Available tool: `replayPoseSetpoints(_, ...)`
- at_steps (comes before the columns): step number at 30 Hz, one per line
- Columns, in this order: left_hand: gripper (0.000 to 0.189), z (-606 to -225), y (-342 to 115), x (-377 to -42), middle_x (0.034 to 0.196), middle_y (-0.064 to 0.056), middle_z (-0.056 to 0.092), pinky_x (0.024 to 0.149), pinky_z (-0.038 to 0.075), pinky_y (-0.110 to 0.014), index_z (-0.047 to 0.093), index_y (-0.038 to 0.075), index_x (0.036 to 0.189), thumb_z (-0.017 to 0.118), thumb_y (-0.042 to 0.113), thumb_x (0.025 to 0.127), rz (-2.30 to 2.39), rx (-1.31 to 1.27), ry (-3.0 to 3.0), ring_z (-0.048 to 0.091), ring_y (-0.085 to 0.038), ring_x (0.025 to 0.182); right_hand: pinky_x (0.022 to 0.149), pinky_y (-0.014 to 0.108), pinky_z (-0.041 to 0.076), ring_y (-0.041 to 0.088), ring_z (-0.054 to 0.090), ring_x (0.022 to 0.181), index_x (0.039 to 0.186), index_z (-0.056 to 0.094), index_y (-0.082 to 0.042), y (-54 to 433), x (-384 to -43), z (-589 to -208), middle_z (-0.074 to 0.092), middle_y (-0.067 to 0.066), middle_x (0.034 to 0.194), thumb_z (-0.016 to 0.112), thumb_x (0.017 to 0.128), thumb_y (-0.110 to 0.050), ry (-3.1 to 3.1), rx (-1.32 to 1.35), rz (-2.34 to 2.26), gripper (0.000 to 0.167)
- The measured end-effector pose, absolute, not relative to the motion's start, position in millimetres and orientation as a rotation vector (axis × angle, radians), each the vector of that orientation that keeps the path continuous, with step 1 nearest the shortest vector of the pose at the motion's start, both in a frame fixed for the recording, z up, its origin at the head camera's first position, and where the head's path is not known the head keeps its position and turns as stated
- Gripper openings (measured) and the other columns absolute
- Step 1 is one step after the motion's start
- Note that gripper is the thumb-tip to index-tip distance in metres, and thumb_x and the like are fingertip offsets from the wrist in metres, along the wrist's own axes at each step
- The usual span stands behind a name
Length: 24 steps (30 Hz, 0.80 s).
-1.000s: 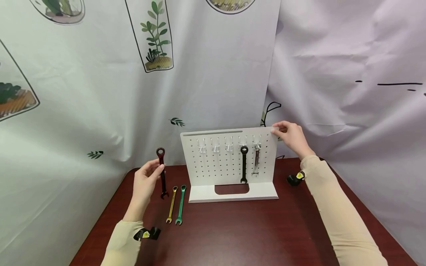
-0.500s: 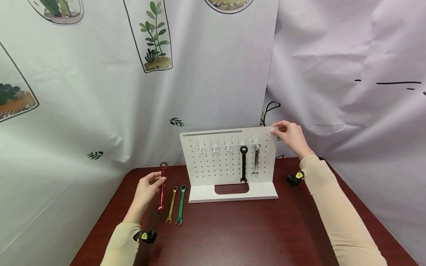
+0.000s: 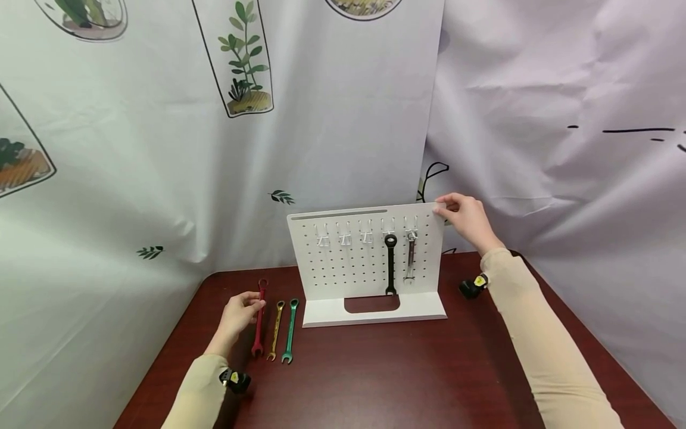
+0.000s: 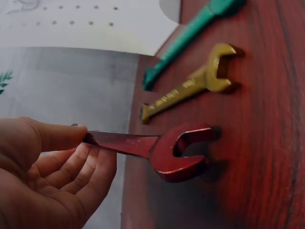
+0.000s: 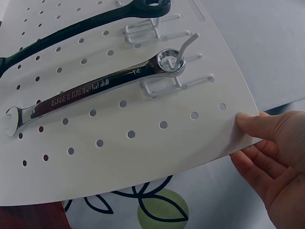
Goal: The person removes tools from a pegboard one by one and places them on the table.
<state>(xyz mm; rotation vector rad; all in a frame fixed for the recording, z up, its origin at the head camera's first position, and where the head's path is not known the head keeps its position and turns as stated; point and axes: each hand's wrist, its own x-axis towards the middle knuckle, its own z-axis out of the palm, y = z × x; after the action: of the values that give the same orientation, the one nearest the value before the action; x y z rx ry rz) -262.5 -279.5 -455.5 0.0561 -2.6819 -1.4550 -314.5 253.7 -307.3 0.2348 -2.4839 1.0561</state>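
A red combination wrench is pinched between thumb and fingers of my left hand, its open jaw end low over the table. To its right lie a yellow wrench and a green wrench, side by side. My right hand pinches the upper right corner of the white pegboard stand, thumb on the front face. From the board's hooks hang a black wrench and, nearer that hand, a chrome wrench with its ring over a hook.
Several white hooks line the upper part of the board, the left ones without wrenches. The dark red table extends in front of the stand. A white curtain with plant drawings hangs behind.
My left hand has moved down with the red wrench, bringing it from above the table to beside the yellow wrench. My right hand keeps its pinch on the board corner.
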Motion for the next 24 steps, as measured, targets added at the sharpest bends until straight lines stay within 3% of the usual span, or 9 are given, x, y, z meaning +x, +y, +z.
replayPoseSetpoints(8,0.031,-469.0,-284.7,-268.1,0.1,-0.025,0.068,0.064,0.06,-0.041,0.059,-0.017,0.12,0.062,0.003,0.097,-1.465,0.089,-2.733,0.068,-0.024,0.075,0.083,0.049,0.054,0.034,0.066,0.102,0.121,0.069,-0.003,254.4,-313.6,-307.5,0.07,0.021,0.112,0.068,0.099,-0.028,-2.489,0.233,1.059,0.033)
replayPoseSetpoints(24,0.026,-479.2,-280.1,-273.9,0.099,-0.025,0.065,0.067,0.061,-0.042,0.061,-0.016,0.114,0.062,0.003,0.096,-1.42,0.171,-2.83,0.067,-0.029,0.082,0.084,0.049,0.054,0.034,0.065,0.103,0.123,0.068,-0.003,254.5,-312.9,-306.7,0.07,0.021,0.113,0.066,0.1,-0.029,-2.495,0.239,1.077,0.035)
